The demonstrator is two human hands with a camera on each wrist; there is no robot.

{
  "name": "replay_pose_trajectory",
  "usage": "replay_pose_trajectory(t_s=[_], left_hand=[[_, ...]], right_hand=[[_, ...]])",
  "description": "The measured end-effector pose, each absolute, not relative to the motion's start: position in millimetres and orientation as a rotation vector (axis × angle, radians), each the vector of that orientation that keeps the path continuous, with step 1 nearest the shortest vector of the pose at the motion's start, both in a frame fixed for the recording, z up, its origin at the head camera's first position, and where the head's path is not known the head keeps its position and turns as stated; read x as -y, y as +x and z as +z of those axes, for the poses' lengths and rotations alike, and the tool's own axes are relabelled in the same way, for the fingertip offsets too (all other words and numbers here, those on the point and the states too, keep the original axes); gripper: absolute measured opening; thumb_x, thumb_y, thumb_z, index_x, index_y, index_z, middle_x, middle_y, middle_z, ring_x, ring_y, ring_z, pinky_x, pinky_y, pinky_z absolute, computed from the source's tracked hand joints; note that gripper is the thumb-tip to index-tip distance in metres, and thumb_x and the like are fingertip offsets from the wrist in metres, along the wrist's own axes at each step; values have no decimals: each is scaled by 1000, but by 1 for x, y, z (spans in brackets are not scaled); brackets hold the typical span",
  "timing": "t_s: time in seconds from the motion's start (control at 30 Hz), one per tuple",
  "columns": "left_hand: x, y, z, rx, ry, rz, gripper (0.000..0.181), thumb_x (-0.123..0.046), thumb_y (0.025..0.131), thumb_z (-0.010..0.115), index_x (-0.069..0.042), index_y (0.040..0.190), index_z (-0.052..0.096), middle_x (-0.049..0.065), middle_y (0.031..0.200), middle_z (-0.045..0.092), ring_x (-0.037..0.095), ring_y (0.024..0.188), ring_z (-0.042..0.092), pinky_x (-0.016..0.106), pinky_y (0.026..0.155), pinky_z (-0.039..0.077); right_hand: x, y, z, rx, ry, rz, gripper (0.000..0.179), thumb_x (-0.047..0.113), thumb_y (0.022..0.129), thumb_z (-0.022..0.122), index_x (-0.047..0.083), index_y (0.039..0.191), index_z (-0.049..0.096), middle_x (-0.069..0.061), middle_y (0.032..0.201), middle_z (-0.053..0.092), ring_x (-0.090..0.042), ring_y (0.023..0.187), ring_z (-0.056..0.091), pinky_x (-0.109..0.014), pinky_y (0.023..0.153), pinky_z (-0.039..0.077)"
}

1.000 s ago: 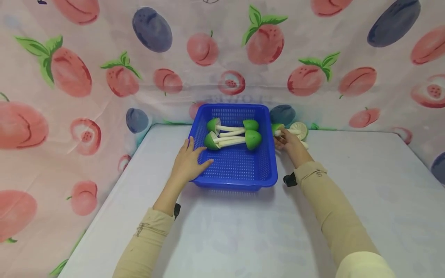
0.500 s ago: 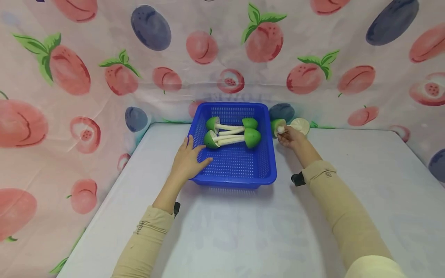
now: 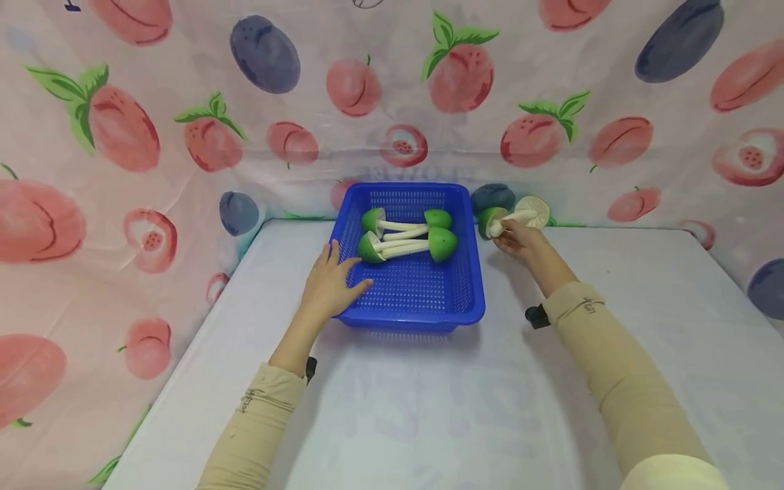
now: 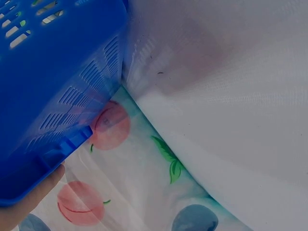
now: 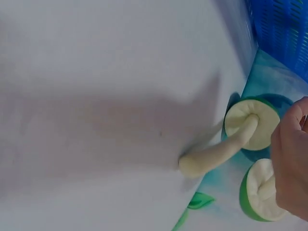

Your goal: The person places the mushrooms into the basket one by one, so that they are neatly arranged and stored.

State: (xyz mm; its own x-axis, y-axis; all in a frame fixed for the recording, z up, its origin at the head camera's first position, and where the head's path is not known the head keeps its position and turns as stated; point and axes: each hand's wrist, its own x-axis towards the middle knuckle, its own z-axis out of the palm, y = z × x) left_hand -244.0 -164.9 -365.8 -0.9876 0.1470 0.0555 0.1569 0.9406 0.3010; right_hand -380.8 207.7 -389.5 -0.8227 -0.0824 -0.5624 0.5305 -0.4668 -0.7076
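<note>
My left hand (image 3: pixel 329 287) rests on the left rim of a blue plastic basket (image 3: pixel 404 317), fingers and thumb spread out. One finger lies along the basket's rim in the left wrist view. Just past the basket's right side, my right hand (image 3: pixel 520 239) pinches the pale stem of a green-capped toy mushroom (image 3: pixel 537 207), its gilled underside facing me. Beside it a second toy mushroom (image 5: pixel 216 155) shows its cap and curved stem in the right wrist view. The right fingertips are cut off at that view's edge. Several more toy mushrooms (image 3: pixel 442 245) lie inside the basket.
The basket and mushrooms are at the back of a table (image 3: pixel 416 408) with a white cover. A fruit-printed cloth (image 3: pixel 404 82) hangs behind the table and along its left side.
My right hand has shifted slightly right and now holds a mushroom whose cap has risen and moved a little right. My left hand and the basket look unchanged.
</note>
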Motion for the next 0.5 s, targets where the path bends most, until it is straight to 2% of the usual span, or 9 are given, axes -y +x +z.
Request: replay_pose_trajectory(t_s=[0.07,0.17,0.23,0.3,0.4,0.5], left_hand=[[165,-244,-366,3060,-239,-479,61,-50,90,54,-11,136,50,27,154,15,39,146,7,54,116,17],[166,-244,-367,3055,-238,-473,61,-50,90,54,-11,136,51,27,154,16,39,146,7,54,116,17],[165,-244,-367,3057,-238,-474,61,-50,90,54,-11,136,50,27,154,15,39,146,7,54,116,17],[165,-244,-366,3062,-237,-475,62,-50,90,54,-11,137,50,27,154,14,39,146,6,54,116,16],[165,-244,-366,3069,-229,-484,62,-51,89,54,-11,137,49,26,155,12,39,146,5,54,116,16],[164,-243,-366,3072,-221,-483,62,-51,89,54,-12,137,49,26,155,13,38,146,5,53,117,15]], right_hand=[[-195,-357,-363,-1510,636,-2267,39,10,92,54,8,129,39,-1,71,59,-9,65,61,-18,69,55],[-189,-342,-347,-1760,470,-2180,51,7,94,49,1,140,27,2,65,60,-6,60,62,-16,65,55],[-189,-338,-342,-1855,372,-2136,62,7,94,47,-2,147,15,2,71,59,-6,61,63,-16,66,55],[-190,-336,-339,-1902,302,-2108,70,6,94,46,0,150,4,1,84,56,-5,64,63,-16,68,55],[-190,-337,-337,-1947,231,-2085,71,7,94,48,4,150,4,-4,98,49,-5,67,64,-17,70,55],[-190,-336,-337,-2001,124,-2061,67,8,93,51,4,148,12,-1,99,52,-4,70,64,-17,71,55]])
